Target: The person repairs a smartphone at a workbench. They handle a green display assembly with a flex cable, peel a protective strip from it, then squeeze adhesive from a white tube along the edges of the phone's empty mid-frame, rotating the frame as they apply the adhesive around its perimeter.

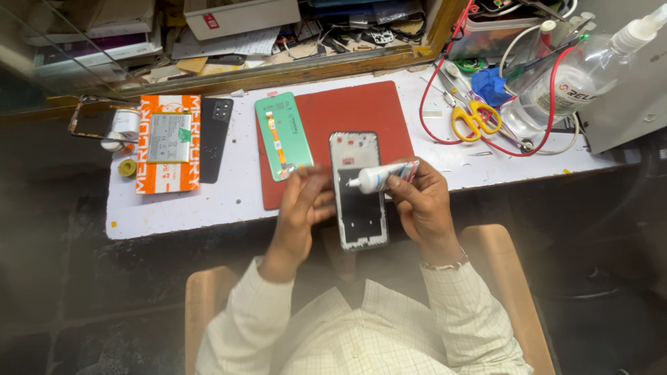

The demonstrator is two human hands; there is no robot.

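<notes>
Right hand [422,201] fingers pinch a small glue tube [381,178], nozzle at 9 o'clock over phone frame [358,189]. Left hand [306,201] fingers curl round frame's left edge. Red mat [361,111] at 12 o'clock, green back cover [283,135] at 10 o'clock on tabletop [180,208].

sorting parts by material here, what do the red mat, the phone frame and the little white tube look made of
Flat red rectangular mat: likely rubber or silicone, matte with no glare. Silver-edged phone frame, held by the left hand: probably metal or plastic, pale shiny rim. Small white squeeze tube in the right hand: soft plastic or foil, slightly glossy.
</notes>
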